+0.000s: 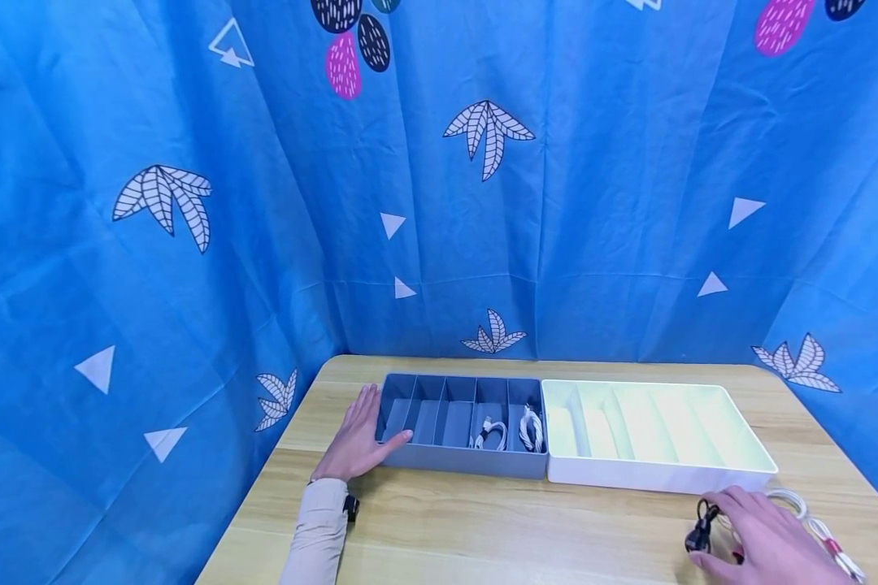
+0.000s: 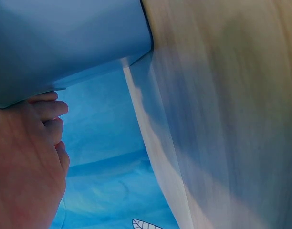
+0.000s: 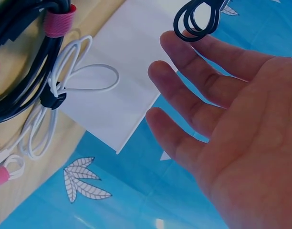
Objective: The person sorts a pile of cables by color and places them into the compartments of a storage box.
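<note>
My left hand rests against the left end of a grey-blue divided box, fingers along its side and thumb over the front rim. In the left wrist view, the box wall hides part of that hand. Two bundled white cables, one short and one twisted, lie in its two rightmost compartments. At the front right, my right hand pinches a small coiled black cable at its fingertips. The right wrist view shows its black loops by the fingertips; the thumb is hidden there.
A white divided box stands against the grey-blue one's right end. Right of my right hand, white cables lie on the wooden table. A thick black cable coil with a pink strap lies there too. Blue curtain surrounds the table.
</note>
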Demonstrator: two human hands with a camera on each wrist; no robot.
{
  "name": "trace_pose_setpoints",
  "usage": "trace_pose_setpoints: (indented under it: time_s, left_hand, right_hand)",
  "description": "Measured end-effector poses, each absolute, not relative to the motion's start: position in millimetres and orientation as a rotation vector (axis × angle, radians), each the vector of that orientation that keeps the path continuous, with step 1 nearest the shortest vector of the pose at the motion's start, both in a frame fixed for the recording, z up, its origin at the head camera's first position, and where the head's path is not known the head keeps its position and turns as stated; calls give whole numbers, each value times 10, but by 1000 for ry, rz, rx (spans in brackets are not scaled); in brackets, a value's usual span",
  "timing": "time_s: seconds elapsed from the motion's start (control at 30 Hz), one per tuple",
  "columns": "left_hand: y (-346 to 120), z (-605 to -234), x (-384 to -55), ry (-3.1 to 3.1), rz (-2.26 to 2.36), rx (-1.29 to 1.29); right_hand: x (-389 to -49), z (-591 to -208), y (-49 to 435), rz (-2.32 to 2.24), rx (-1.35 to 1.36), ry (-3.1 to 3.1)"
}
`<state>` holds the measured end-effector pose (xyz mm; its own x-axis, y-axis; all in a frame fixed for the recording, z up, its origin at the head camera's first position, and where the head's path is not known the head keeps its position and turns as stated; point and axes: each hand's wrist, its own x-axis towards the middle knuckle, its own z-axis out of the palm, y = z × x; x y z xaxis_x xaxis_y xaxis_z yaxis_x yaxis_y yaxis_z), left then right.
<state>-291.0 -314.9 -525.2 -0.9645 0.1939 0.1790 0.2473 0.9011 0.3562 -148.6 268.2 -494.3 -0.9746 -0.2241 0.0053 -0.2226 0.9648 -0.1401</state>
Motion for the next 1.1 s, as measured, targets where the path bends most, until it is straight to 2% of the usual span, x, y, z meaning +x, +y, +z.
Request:
trace_pose_setpoints:
  time_s: [1.1]
  left_hand:
    - [-3136, -5235, -2899, -2924, -594, -329]
  right_hand:
    - [-1416, -4802, 2626, -282, -436, 3290]
